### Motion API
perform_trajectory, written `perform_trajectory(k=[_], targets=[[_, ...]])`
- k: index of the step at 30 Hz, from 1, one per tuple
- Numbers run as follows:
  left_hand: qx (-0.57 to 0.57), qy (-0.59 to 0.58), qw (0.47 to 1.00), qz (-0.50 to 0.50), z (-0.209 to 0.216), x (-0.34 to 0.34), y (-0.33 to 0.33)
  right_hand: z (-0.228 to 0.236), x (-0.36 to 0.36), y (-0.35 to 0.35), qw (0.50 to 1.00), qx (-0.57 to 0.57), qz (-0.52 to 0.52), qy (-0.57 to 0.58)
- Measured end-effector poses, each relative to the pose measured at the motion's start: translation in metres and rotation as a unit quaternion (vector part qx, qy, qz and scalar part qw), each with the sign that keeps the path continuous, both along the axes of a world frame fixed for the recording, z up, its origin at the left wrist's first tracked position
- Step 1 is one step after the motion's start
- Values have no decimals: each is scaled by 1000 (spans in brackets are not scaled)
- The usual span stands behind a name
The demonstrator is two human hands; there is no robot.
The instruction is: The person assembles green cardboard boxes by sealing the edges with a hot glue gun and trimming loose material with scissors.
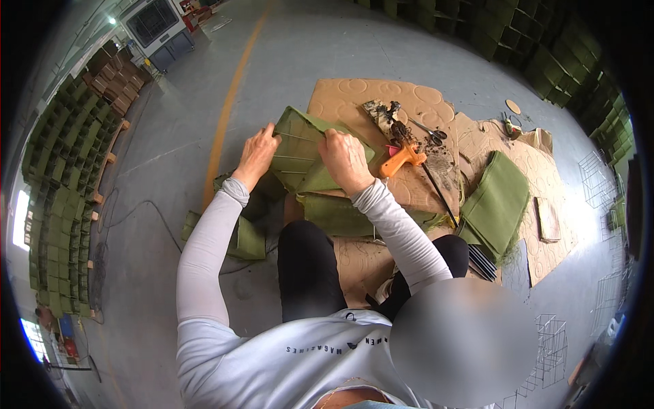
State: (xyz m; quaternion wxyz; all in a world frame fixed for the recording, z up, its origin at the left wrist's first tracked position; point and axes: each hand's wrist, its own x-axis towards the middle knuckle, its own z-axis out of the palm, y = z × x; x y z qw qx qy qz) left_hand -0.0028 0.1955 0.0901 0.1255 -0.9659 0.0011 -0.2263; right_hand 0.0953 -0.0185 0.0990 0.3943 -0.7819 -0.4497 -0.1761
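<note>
Between my hands is a green fabric box (293, 144) with thin metal wires across it, tilted above my knees. My left hand (256, 157) pinches its left edge, fingers closed. On the upper right edge my right hand (346, 160) is closed with the fingertips curled over the fabric. Beneath it lies another folded green fabric piece (334, 215), partly covered by my right arm. An orange glue gun (402, 161) rests on the cardboard (340, 95) to the right. Black-handled scissors (430, 133) lie past it, beside a charred, dirty block (383, 116).
Green fabric sheets (501, 198) are stacked at right, with black rods (482, 262) below. Green boxes (248, 238) stand by my left knee. Stacked green boxes (65, 163) line the left on pallets. Wire frames (599, 180) stand far right. A cable (153, 204) crosses the floor.
</note>
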Motion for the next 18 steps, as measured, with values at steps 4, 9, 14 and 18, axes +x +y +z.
perform_trajectory(k=[4, 9, 14, 18], targets=[[-14, 11, 1000, 26, -8, -4, 1, -5, -4, 3, 1000, -2, -10, 7], [-233, 24, 972, 26, -1, -9, -6, -4, 2, -1, 1000, -5, -26, 11], [-230, -81, 969, -41, 0, -17, -11, -2, 5, -6, 999, -19, -28, 39], [-67, -67, 994, -63, 12, -12, -14, -6, 3, -6, 999, -5, -18, 37]])
